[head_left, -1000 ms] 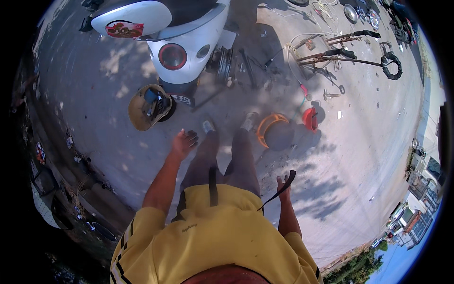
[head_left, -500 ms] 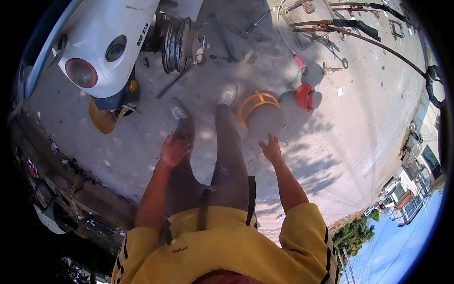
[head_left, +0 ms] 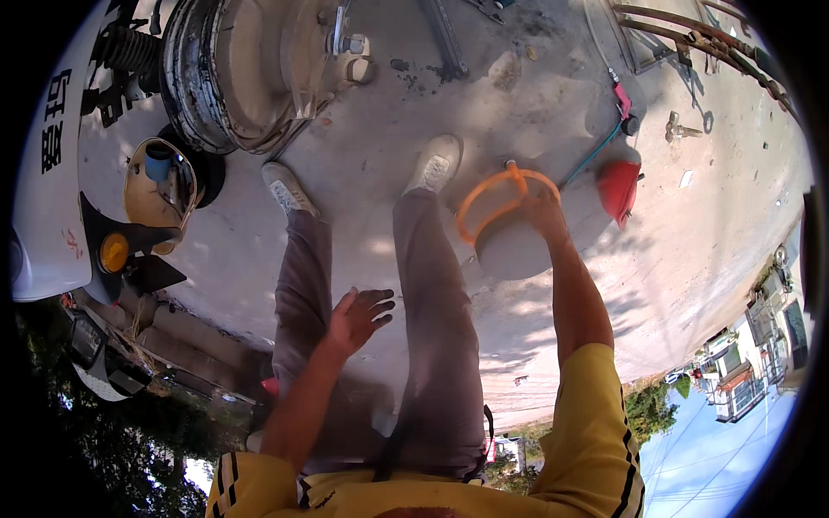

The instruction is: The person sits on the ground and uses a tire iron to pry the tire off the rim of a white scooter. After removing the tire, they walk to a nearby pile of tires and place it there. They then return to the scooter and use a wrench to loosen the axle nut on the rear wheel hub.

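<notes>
My right hand (head_left: 541, 210) reaches down to the right of my feet, its fingers closed on the right side of an orange ring-shaped frame (head_left: 473, 203) with spokes. A grey round disc (head_left: 514, 250), like a stool seat, overlaps the frame's near side; how the two join I cannot make out. My left hand (head_left: 356, 319) hangs in the air in front of my legs, fingers spread and holding nothing. Just right of the frame lies a red bowl-like thing (head_left: 617, 190). A teal hose (head_left: 591, 160) runs past it to a pink fitting (head_left: 622, 99).
At the upper left stands a large wheel hub (head_left: 259, 69) beside a white vehicle (head_left: 52, 173). A yellow basin (head_left: 142, 198) with a blue cup and tools lies below it. A metal bar (head_left: 445, 39), a T-shaped metal piece (head_left: 682, 128) and rusty bars (head_left: 682, 34) are farther off.
My right hand has reached forward and right and taken hold of the orange frame. My left hand has moved right, and its fingers have spread. The view has shifted, bringing the wheel hub closer.
</notes>
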The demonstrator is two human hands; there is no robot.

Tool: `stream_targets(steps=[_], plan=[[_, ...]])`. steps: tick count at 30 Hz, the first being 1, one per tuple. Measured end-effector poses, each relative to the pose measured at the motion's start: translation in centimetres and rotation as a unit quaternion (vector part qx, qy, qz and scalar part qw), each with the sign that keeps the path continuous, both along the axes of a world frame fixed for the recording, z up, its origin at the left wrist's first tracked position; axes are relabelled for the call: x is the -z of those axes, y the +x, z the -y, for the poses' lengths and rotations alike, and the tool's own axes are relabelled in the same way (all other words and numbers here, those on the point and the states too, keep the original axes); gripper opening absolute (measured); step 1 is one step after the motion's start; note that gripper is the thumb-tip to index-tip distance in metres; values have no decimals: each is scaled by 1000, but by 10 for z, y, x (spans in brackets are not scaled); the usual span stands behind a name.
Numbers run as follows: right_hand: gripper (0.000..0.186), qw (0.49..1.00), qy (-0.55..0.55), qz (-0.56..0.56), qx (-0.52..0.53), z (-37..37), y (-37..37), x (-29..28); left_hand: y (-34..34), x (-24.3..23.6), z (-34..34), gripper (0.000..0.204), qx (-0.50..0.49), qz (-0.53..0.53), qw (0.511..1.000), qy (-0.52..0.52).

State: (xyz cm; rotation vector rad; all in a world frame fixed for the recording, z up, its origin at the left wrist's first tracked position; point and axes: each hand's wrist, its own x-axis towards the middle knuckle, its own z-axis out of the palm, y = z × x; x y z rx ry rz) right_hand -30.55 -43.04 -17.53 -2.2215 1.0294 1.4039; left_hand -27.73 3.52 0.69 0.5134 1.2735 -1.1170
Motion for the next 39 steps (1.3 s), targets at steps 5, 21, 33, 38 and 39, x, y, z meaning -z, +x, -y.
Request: stream_targets(steps=[5, 21, 33, 38, 39], plan=[[75, 994, 4, -1, -113, -22, -14, 10, -59, -44, -28, 57, 44, 55, 983, 168], [39, 969, 240, -48, -20, -195, -133, 35, -31, -73, -44, 62, 80, 81, 977, 180], [28, 813, 99, 390, 421, -229, 107, -154, -7, -104, -37, 59, 172, 70, 969, 163], [32, 770, 292, 525, 213, -312, 94, -240, -27, -128, -50, 54, 266, 147, 933, 195], [29, 753, 270, 547, 245, -327, 84, -256, -29, -132, -53, 52, 266, 157, 930, 201]])
